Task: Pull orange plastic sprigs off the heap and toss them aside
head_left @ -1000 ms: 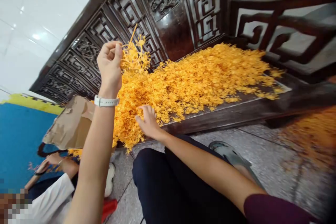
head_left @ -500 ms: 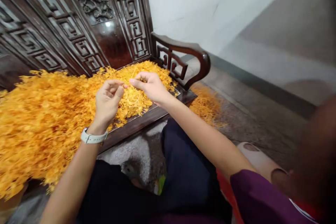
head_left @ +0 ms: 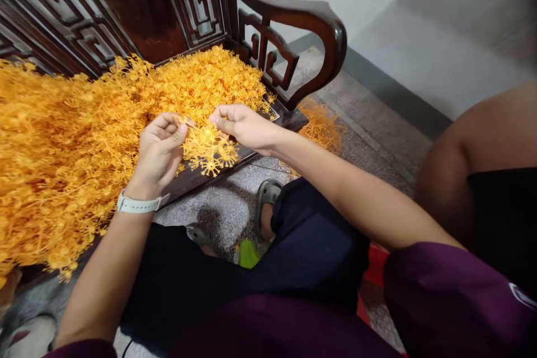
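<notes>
Sprig (head_left: 210,148) hangs pinched in fingertips of left hand (head_left: 158,148) and right hand (head_left: 248,126).

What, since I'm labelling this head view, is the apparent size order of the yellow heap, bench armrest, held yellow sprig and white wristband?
1. Yellow heap (cut off at left)
2. Bench armrest
3. Held yellow sprig
4. White wristband

Yellow pile (head_left: 75,140): cut by left edge, blurry there, hides most of the desk (head_left: 138,5) seat. Desk back cut by top and left edges. Sprig (head_left: 212,151): stem partly hidden by left hand (head_left: 158,151); can't tell if right hand (head_left: 247,127) pinches it. 1 other person's leg (head_left: 444,179) cut by right edge. Red item (head_left: 375,265) mostly behind trousers (head_left: 319,240) and purple sleeve (head_left: 444,291). Green item (head_left: 248,253) unidentifiable. 1 pale shoe (head_left: 36,337) cropped at bottom.
</notes>
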A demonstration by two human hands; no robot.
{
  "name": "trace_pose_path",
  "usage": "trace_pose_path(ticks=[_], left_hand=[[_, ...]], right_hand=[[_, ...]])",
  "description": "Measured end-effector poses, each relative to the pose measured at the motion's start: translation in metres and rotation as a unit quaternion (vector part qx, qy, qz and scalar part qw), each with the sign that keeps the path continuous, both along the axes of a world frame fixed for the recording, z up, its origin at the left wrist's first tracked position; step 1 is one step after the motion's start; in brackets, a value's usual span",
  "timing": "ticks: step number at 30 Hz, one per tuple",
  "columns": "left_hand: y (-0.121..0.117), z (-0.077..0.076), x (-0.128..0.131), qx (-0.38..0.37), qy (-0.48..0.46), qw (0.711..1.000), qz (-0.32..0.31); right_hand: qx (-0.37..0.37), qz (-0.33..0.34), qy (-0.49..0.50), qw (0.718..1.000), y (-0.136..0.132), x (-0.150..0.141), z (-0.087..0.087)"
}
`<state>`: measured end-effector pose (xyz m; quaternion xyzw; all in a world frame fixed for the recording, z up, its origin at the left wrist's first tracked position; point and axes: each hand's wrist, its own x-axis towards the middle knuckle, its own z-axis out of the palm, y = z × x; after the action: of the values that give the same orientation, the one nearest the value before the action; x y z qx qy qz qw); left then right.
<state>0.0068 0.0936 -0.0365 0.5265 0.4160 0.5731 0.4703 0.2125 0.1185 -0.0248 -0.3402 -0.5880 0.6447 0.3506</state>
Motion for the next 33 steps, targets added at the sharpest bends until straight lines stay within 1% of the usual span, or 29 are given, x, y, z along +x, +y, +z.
trace_pose_path(ticks=[3,5,8,11,14,16,20,22,24,27,30,33], left_hand=[[0.005,-0.002,0.000,-0.009,-0.019,1.000,0.019],[0.008,-0.003,-0.001,-0.025,-0.035,0.999,0.010],[0.008,-0.006,-0.004,-0.049,-0.048,0.998,-0.010],[0.007,-0.009,-0.003,-0.088,-0.024,0.995,-0.036],[0.007,-0.013,0.002,-0.118,0.014,0.992,-0.040],[0.008,-0.018,0.007,-0.115,0.029,0.992,-0.033],[0.010,-0.025,0.014,-0.076,0.042,0.996,-0.033],[0.010,-0.028,0.015,-0.058,0.042,0.997,-0.027],[0.011,-0.031,0.014,-0.041,0.045,0.998,-0.007],[0.015,-0.038,0.012,-0.006,0.049,0.998,0.030],[0.018,-0.044,0.015,0.021,0.055,0.997,0.053],[0.018,-0.044,0.019,0.047,0.073,0.994,0.063]], right_hand=[[0.002,-0.041,-0.048,0.998,0.000,-0.001,-0.007],[0.002,-0.058,-0.083,0.995,0.002,-0.001,-0.013],[0.015,-0.073,-0.107,0.991,0.004,0.002,-0.019],[0.068,-0.082,-0.116,0.987,0.005,0.006,-0.021],[0.118,-0.082,-0.119,0.982,0.004,0.007,-0.022],[0.116,-0.064,-0.097,0.986,0.005,0.004,-0.020],[0.067,0.001,-0.017,0.998,0.008,-0.001,-0.013],[0.042,0.017,0.000,0.999,0.011,0.000,-0.011],[0.015,0.033,0.008,0.999,0.015,0.003,-0.011],[-0.011,0.081,0.024,0.996,0.022,0.008,-0.015],[-0.014,0.125,0.022,0.992,0.026,0.009,-0.018],[-0.012,0.141,-0.003,0.990,0.028,0.008,-0.016]])
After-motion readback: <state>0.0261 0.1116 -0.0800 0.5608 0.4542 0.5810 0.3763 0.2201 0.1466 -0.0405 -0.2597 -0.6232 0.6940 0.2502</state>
